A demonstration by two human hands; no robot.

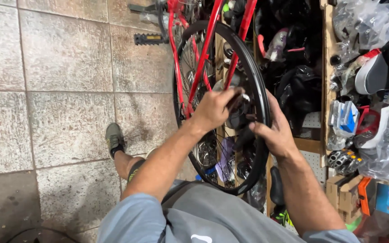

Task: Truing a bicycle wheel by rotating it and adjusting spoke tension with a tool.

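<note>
A grey shoe (114, 139) stands on the stone floor tiles (64, 90) at far left. Next comes the red bicycle frame (205, 49), its black wheel (261, 90) upright. The left hand (214, 108) reaches among the spokes, fingers curled around a small dark part near the hub. The right hand (276, 130) clasps the rim's right side. Cluttered shelves (325, 81) with bagged parts fill the right

Red bike frame (205, 49) cut off at top edge; wheel hub (237, 110) hidden behind left hand (214, 108)
</note>
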